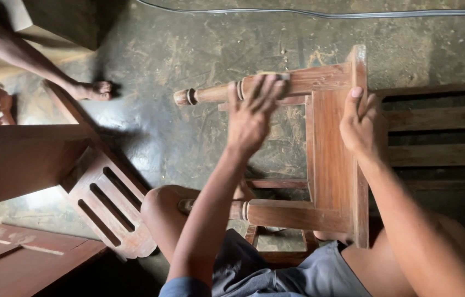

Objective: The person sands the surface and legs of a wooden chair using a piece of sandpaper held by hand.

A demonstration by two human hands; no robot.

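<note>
Sanding appears to be the work shown: the left hand (251, 115) lies flat, fingers spread, pressing what seems to be a small pad or sheet (274, 75) against the upper turned leg (254, 89) of a wooden chair (331, 159) laid on its side across the person's lap. The right hand (360, 124) is closed over the chair's edge just right of that leg, holding the frame steady. A second turned leg (276, 212) lies below the first, by the knee (161, 212). Left of the chair, well apart, stand other wooden furniture pieces (29, 157), with another person's foot (94, 90) on the dusty floor (188, 49); a cable (309, 13) runs above the chair. Likely risks, as a judgement: the pad, barely visible under the fingertips, could slip off the rounded leg and let skin rub bare wood; the chair, resting only on the lap, could roll if the right hand's hold slackens; uneven pressure near the ring grooves could flatten the turning.
</note>
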